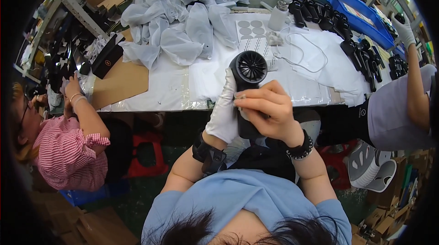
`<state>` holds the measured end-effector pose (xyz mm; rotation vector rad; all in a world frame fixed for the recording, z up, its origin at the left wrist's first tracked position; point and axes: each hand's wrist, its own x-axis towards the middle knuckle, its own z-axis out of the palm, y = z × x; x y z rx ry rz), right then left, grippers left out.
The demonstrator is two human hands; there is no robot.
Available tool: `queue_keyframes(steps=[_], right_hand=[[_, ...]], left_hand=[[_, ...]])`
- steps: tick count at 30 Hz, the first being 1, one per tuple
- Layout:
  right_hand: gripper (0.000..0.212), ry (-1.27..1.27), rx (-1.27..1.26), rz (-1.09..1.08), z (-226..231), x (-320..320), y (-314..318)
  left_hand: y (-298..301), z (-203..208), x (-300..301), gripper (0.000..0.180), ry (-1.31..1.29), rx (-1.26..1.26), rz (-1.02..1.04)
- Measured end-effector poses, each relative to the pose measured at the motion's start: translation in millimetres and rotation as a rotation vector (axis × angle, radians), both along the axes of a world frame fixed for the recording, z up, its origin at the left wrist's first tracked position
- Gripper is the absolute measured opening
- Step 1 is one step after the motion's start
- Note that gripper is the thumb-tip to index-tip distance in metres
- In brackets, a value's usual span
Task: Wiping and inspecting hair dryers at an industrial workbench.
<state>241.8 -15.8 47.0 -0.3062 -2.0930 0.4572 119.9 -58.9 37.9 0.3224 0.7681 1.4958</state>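
Observation:
A black handheld fan [252, 66] with a round, finned face stands upright in front of me, its face toward me and its handle down over my lap. My left hand [223, 110], in a white glove, is wrapped round the left side of its neck and handle. My bare right hand [270, 111] is at the handle just below the fan's head. Its thumb and fingers are pinched together; a small pale bit shows at their tips, too small to name. The lower handle is partly hidden behind this hand.
A heap of grey-white bags [183, 25] fills the table's far left. A clear bottle [278, 15], a sheet of round grey stickers [250, 29] and a white cable [311, 66] lie beyond my hands. Several black fans [315, 12] sit at right by a blue tray [356, 14]. Co-workers flank me.

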Motion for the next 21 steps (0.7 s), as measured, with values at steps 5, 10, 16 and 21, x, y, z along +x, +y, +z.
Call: queue_keyframes(steps=[5,10,16,21], right_hand=[[0.032,-0.010,-0.004,0.127,-27,6,-28],[0.035,-0.022,0.009,0.191,-53,31,-28],[0.028,0.252,-0.149,-0.066,-56,53,-30],[0.023,0.223,-0.177,-0.186,-36,25,-47]], left_hand=[[10,-26,-14,0.062,-0.349,0.131,-0.193],[15,-29,-10,0.059,-0.567,0.057,-0.160],[18,-24,-13,0.054,-0.804,0.015,-0.108],[25,-22,5,0.043,-0.686,0.021,-0.119]])
